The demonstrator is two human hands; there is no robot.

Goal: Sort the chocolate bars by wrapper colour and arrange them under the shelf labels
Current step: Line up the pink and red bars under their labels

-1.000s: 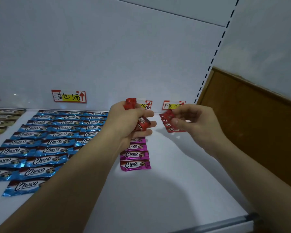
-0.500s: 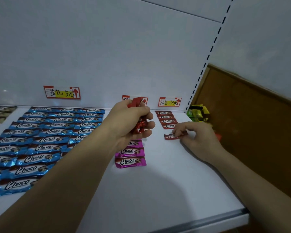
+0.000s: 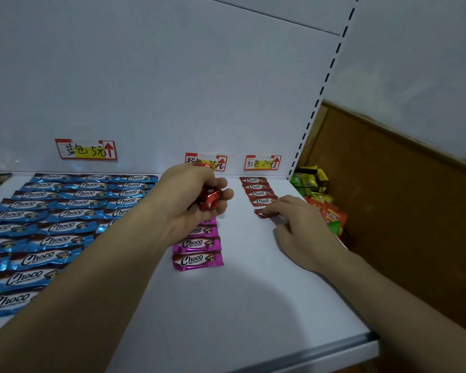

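**Red column grows under the 20元 label**

The white shelf (image 3: 253,305) carries everything. Its widest block is the blue bars (image 3: 65,227), laid in rows on the left. Further right is the shorter pink column (image 3: 197,247), its upper part hidden behind the left hand (image 3: 189,205). Beyond that is the red column (image 3: 257,191), four bars stacked front to back against the back panel.

The left hand hovers above the pink column, its fingers wrapped round a bunch of red bars (image 3: 209,199) (how many, I cannot tell). The right hand (image 3: 299,224) is low on the shelf. Its bent fingers hold a loose red bar (image 3: 261,213) just in front of the column's nearest bar.

These bars look light and thin. Their foil wrappers are probably slick and prone to crinkling, so a bar could skid when nudged. A pinch at the crimped end seam, or a flat fingertip on top, should steer one without denting the chocolate.

Every readable wrapper says "Choco". On the back panel the blue label (image 3: 86,149) reads 蓝色 5元 and the red label (image 3: 262,162) reads 红色 20元. The pink label (image 3: 221,163) is half covered, with 粉 and what seems to be 25元 showing. Each label carries a red arrow pointing up. Green and orange snack packets (image 3: 323,203) lie past the shelf's right end.
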